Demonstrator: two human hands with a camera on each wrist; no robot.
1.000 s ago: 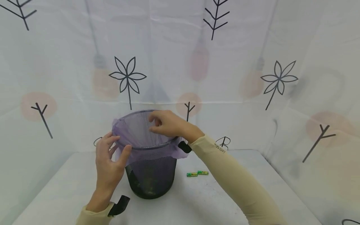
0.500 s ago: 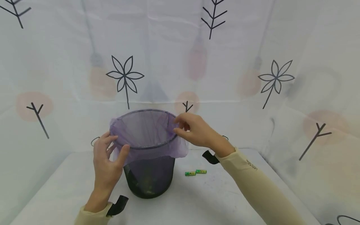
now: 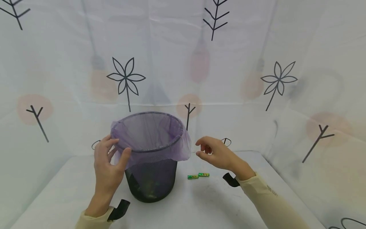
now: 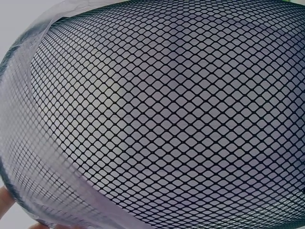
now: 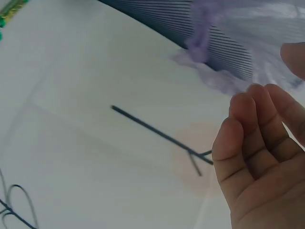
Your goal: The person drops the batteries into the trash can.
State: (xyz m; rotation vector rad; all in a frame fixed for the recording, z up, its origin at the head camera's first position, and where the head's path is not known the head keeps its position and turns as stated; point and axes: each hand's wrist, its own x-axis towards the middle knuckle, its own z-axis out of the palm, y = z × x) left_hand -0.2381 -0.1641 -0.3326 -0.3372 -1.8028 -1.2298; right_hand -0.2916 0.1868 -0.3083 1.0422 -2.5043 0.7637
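Observation:
A black mesh wastebasket stands on the table, lined with a thin purple bin bag whose edge is folded over the rim. The left hand rests against the near left side of the rim, its thumb and fingers spread apart on the bag. In the left wrist view the mesh wall fills most of the picture, with fingertips at the lower left edge. To the right of the basket, apart from it, hovers the right hand. Its fingers are loosely bent and hold nothing.
Two green batteries lie end to end on the white table, right of the basket. A white cloth with plant drawings hangs behind and at the sides.
The right hand has moved from over the basket's mouth to its right rim, then off to the right and down. The left hand stays against the rim.

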